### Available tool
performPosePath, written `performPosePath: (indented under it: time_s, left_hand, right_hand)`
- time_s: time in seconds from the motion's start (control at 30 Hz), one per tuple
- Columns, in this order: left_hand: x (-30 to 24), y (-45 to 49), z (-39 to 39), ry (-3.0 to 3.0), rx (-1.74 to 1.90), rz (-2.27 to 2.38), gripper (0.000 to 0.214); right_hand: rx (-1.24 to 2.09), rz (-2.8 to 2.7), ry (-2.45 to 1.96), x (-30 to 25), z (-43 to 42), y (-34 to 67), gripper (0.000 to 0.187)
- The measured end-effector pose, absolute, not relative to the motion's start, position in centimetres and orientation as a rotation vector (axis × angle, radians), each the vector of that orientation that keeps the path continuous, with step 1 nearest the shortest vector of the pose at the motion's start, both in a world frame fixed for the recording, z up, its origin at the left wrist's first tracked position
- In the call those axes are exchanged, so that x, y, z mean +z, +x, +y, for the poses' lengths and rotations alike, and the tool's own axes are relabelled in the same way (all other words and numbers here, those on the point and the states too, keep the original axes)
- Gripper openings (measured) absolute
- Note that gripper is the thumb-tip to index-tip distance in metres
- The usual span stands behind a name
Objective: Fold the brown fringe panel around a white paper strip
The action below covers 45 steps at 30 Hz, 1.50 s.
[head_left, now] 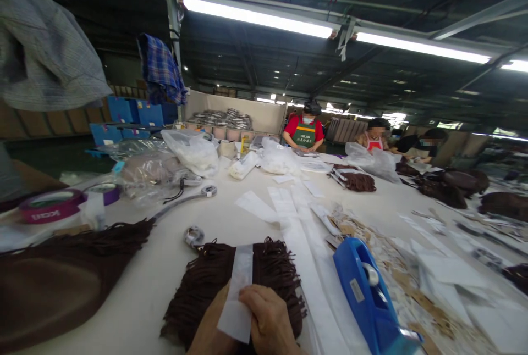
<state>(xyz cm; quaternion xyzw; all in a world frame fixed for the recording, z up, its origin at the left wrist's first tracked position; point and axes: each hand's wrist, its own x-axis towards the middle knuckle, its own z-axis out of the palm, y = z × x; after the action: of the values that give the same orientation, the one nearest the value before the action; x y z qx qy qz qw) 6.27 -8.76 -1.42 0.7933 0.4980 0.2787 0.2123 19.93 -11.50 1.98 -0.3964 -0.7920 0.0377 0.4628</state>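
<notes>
A brown fringed piece [218, 283] lies on the white table [173, 267] right in front of me. A white paper strip [238, 294] runs across its middle. My right hand [270, 322] presses its fingers down on the strip's near end, closed against it. My left hand [208, 330] lies beside it under the strip's left edge, with its fingers mostly hidden. A blue tape dispenser [367, 294] stands just to the right of my hands.
More white strips [297, 217] and paper scraps [412, 256] cover the table's middle and right. A large brown fringed bag [61, 278] and a purple tape roll [51, 205] lie at the left. Clear plastic bags [193, 151] sit further back. Three people [307, 129] work at the far end.
</notes>
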Motion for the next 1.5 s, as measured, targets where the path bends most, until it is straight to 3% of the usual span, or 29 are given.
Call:
performPosePath:
  time_s: [0.27, 0.43, 0.63, 0.97, 1.5]
  left_hand:
    - [-1.3, 4.1, -9.3, 2.233, 1.141, 1.233, 0.036]
    - [-2.0, 3.5, -10.0, 2.177, 1.145, 1.225, 0.05]
    - [-4.5, 3.2, -9.8, 2.593, 1.313, 1.082, 0.057]
    - [-2.6, 2.7, -9.7, 3.057, 1.31, 1.036, 0.034]
    - [0.9, 1.3, -11.2, 3.033, 0.867, 0.759, 0.045]
  right_hand:
    - [-0.159, -2.064, -0.837, 0.8, -11.8, 20.7, 0.031]
    - [-0.189, -2.107, -0.8, 0.0, -11.5, 21.1, 0.025]
    - [-0.337, -2.066, -0.743, 0.4, -11.6, 21.2, 0.027]
    - [-0.354, -2.081, -0.699, 0.5, -12.2, 21.0, 0.029]
    - [-0.04, -2.052, -0.853, 0.7, -14.7, 21.2, 0.029]
